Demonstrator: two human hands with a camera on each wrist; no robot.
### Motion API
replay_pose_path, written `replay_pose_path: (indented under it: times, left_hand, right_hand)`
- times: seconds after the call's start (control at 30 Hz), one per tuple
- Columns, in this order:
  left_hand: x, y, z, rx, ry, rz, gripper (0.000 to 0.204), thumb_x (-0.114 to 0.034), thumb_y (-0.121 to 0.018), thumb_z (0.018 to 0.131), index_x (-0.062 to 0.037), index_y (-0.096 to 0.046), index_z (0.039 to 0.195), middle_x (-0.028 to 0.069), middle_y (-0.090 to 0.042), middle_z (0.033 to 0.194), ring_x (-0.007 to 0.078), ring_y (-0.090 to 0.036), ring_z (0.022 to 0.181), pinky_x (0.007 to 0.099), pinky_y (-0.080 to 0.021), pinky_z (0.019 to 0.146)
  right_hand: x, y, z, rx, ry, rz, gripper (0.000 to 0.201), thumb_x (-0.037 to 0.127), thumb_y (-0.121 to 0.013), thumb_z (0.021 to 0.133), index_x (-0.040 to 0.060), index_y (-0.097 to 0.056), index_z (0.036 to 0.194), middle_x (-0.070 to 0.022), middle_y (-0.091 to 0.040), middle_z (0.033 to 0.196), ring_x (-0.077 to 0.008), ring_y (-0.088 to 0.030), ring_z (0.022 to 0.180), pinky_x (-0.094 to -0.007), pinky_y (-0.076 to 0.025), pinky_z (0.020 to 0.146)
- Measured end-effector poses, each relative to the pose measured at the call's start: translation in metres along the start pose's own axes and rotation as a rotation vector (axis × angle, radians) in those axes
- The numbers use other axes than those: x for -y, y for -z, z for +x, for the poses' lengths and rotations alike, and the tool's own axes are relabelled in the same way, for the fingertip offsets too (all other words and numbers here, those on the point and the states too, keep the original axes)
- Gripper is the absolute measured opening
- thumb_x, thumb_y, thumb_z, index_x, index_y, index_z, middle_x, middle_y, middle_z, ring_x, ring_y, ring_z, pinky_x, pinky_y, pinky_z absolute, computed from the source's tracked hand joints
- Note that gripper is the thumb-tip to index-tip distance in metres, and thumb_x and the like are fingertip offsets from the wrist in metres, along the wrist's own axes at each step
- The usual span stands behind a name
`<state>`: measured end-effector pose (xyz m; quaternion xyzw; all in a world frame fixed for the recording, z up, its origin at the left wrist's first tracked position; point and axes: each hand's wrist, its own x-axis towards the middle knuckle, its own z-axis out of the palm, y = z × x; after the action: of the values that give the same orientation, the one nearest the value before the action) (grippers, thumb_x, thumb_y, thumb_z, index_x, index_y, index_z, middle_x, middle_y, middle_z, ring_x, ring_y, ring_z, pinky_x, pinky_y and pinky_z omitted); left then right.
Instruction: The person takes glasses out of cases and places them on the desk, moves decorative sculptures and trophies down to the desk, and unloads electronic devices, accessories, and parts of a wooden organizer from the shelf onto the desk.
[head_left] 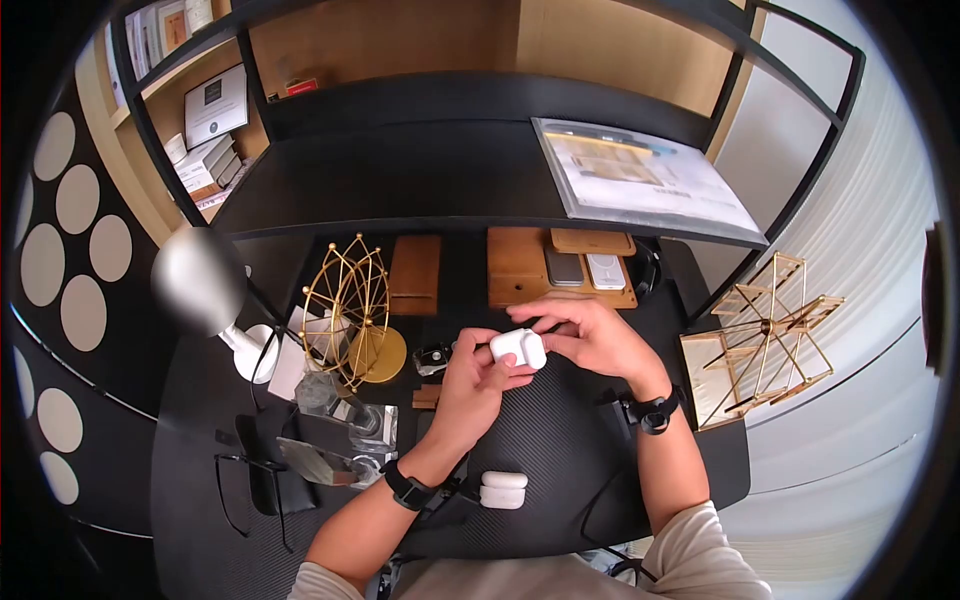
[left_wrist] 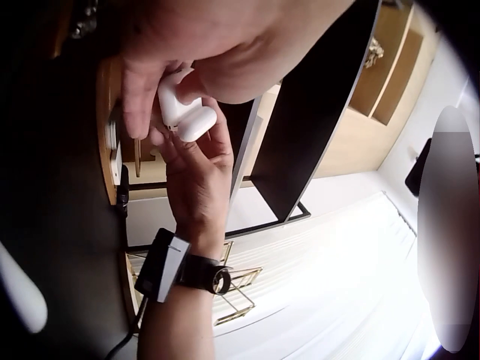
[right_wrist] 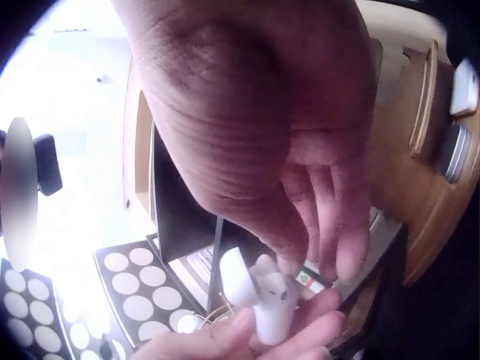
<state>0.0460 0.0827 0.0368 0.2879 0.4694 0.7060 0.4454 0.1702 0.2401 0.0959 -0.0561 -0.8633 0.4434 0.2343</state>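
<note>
In the head view, my left hand [head_left: 470,395] grips a small white case [head_left: 513,350] between thumb and fingers above the dark desk. My right hand [head_left: 605,340] meets its right side, thumb and index tips close together, other fingers extended. The right wrist view shows the case [right_wrist: 271,319] with its lid [right_wrist: 237,277] raised and the right thumb tip beside the opening; whether those fingertips pinch something is unclear. Both hands also surround the case [left_wrist: 174,101] in the left wrist view. A second white, rounded two-part object [head_left: 503,490] lies on the desk nearer the body.
Left on the desk are a gold wire ornament [head_left: 350,310], a white lamp [head_left: 200,280], clear blocks [head_left: 372,425] and eyeglasses [head_left: 250,462]. Behind the hands is a wooden organizer [head_left: 515,270] under a raised black shelf [head_left: 400,180]. A gold wheel-shaped ornament [head_left: 770,328] stands right.
</note>
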Motion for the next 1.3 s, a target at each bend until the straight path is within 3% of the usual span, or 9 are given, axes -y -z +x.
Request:
replay_pose_path:
  times: [0.03, 0.17, 0.33, 0.43, 0.57, 0.77, 0.93, 1.03, 1.3]
  left_hand:
    - [0.001, 0.001, -0.001, -0.008, -0.044, 0.048, 0.022, 0.0, -0.05, 0.107, 0.0013, -0.041, 0.127, 0.0232, -0.067, 0.122, 0.0298, -0.073, 0.107, 0.0393, -0.063, 0.092]
    - [0.002, 0.002, 0.0, -0.07, -0.077, 0.146, 0.021, -0.003, -0.054, 0.107, 0.0012, -0.042, 0.124, 0.0237, -0.069, 0.119, 0.0295, -0.074, 0.104, 0.0386, -0.065, 0.087]
    - [-0.007, 0.002, -0.001, -0.076, -0.103, 0.157, 0.017, -0.003, -0.057, 0.105, 0.0013, -0.047, 0.119, 0.0206, -0.07, 0.116, 0.0249, -0.073, 0.102, 0.0365, -0.065, 0.083]
    - [-0.007, 0.007, 0.001, -0.154, -0.324, 0.389, 0.018, -0.005, -0.071, 0.098, 0.0016, -0.058, 0.109, 0.0093, -0.069, 0.105, 0.0138, -0.069, 0.092, 0.0288, -0.058, 0.074]
    - [-0.027, 0.01, -0.007, -0.096, -0.365, 0.684, 0.021, -0.005, -0.073, 0.096, -0.0024, -0.06, 0.113, 0.005, -0.067, 0.102, 0.0122, -0.065, 0.094, 0.03, -0.053, 0.076]
    - [-0.057, 0.008, -0.029, 0.143, -0.356, 1.469, 0.025, -0.003, -0.078, 0.078, -0.0068, -0.067, 0.101, 0.0154, -0.068, 0.089, 0.0383, -0.063, 0.091, 0.047, -0.05, 0.079]
    - [-0.027, 0.006, -0.035, 0.391, -0.206, 1.462, 0.022, -0.013, -0.079, 0.081, -0.0068, -0.065, 0.097, 0.0147, -0.07, 0.087, 0.0383, -0.068, 0.088, 0.0503, -0.052, 0.077]
    - [-0.027, 0.005, -0.036, 0.461, -0.022, 1.554, 0.022, -0.014, -0.08, 0.081, -0.0038, -0.067, 0.096, 0.016, -0.071, 0.09, 0.0376, -0.068, 0.094, 0.0493, -0.053, 0.083]
    - [-0.03, 0.012, -0.039, 0.536, -0.158, 1.641, 0.017, -0.014, -0.081, 0.079, -0.0035, -0.077, 0.092, 0.0145, -0.071, 0.094, 0.0356, -0.067, 0.1, 0.0464, -0.054, 0.086]
  right_hand:
    - [-0.003, 0.006, -0.001, 0.129, -0.024, -0.077, 0.048, -0.006, -0.07, 0.087, 0.0079, -0.07, 0.133, -0.0127, -0.077, 0.114, -0.0216, -0.075, 0.097, -0.033, -0.06, 0.083]
    - [0.007, 0.009, -0.003, 0.166, -0.086, -0.021, 0.046, -0.008, -0.068, 0.087, 0.0065, -0.071, 0.131, -0.0143, -0.077, 0.117, -0.0247, -0.076, 0.106, -0.0321, -0.06, 0.091]
    - [-0.008, -0.001, -0.001, 0.04, -0.227, 0.212, 0.034, -0.007, -0.071, 0.088, -0.0012, -0.075, 0.122, -0.0142, -0.08, 0.104, -0.0188, -0.077, 0.095, -0.0302, -0.063, 0.083]
    - [-0.016, -0.001, 0.002, 0.03, -0.282, 0.408, 0.03, -0.006, -0.072, 0.089, -0.0031, -0.076, 0.118, -0.0151, -0.079, 0.102, -0.018, -0.077, 0.092, -0.0289, -0.064, 0.078]
    - [-0.025, 0.004, 0.002, 0.048, -0.313, 0.517, 0.025, -0.006, -0.072, 0.09, -0.0049, -0.076, 0.114, -0.0156, -0.079, 0.099, -0.0169, -0.077, 0.086, -0.0283, -0.064, 0.076]
    - [-0.054, 0.043, -0.013, 0.191, -0.479, 0.226, 0.02, -0.005, -0.075, 0.088, -0.0014, -0.075, 0.107, -0.0106, -0.078, 0.091, -0.015, -0.075, 0.08, -0.0266, -0.062, 0.069]
    - [-0.057, 0.013, -0.01, 0.637, -0.46, 0.15, 0.021, 0.0, -0.077, 0.085, -0.0006, -0.074, 0.106, -0.0099, -0.079, 0.089, -0.0151, -0.075, 0.077, -0.0285, -0.062, 0.067]
    - [-0.049, -0.018, -0.004, 0.659, -0.414, 0.076, 0.019, 0.001, -0.077, 0.086, -0.0016, -0.072, 0.104, -0.0119, -0.078, 0.088, -0.0164, -0.076, 0.075, -0.029, -0.061, 0.066]
    - [-0.04, -0.036, -0.002, 0.581, -0.399, -0.009, 0.02, 0.005, -0.076, 0.089, -0.0001, -0.071, 0.107, -0.0099, -0.077, 0.083, -0.0154, -0.074, 0.069, -0.0304, -0.058, 0.056]
